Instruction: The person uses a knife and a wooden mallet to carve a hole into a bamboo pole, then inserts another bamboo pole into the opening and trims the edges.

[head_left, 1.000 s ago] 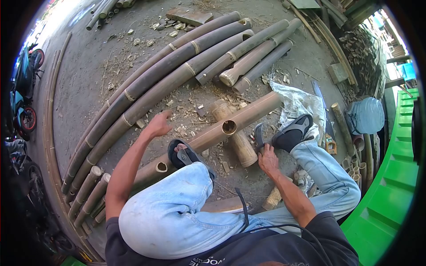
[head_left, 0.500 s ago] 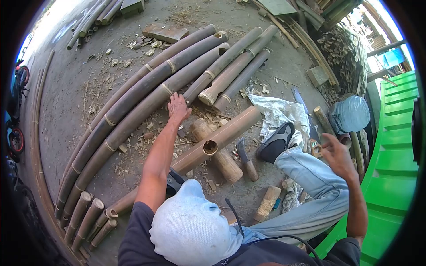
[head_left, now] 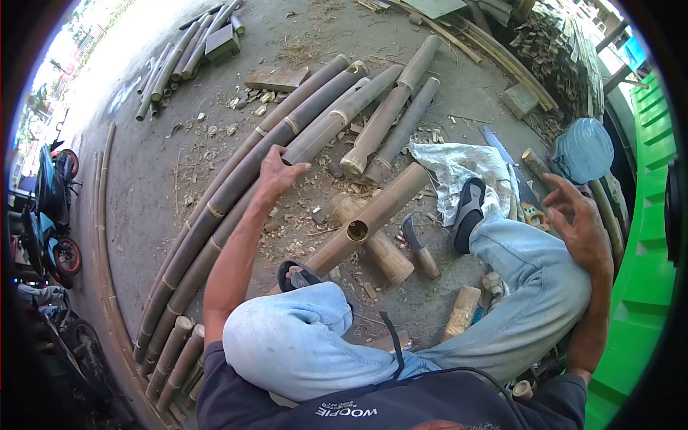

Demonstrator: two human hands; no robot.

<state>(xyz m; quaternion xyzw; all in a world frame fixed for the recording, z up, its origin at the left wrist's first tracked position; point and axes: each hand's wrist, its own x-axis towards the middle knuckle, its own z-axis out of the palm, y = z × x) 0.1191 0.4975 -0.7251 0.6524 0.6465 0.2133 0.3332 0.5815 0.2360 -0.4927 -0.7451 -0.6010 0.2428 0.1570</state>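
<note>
My left hand [head_left: 276, 175] is closed around the near end of a bamboo pole [head_left: 337, 118], which lies over the long dark bamboo poles [head_left: 247, 172]. My right hand [head_left: 582, 226] hangs in the air above my right knee, fingers apart and holding nothing. Before me, a bamboo tube with a round hole [head_left: 387, 201] rests across a thick log [head_left: 390, 259]. My sandalled left foot [head_left: 301, 276] is at the tube's near part. A curved blade with a wooden handle [head_left: 423, 251] lies to the right of the log.
Notched bamboo [head_left: 390, 118] lies ahead. A saw [head_left: 512, 168] and white sacking [head_left: 455, 172] are near my right foot. A blue water jug [head_left: 584, 150] stands by the green metal panel [head_left: 645, 272]. Motorbikes [head_left: 54, 215] stand far left; short bamboo pieces [head_left: 170, 355] are nearer.
My left hand has drawn the bamboo pole's near end leftward onto the long poles. The view has shifted, and my left knee shows lower. My right hand remains raised.
</note>
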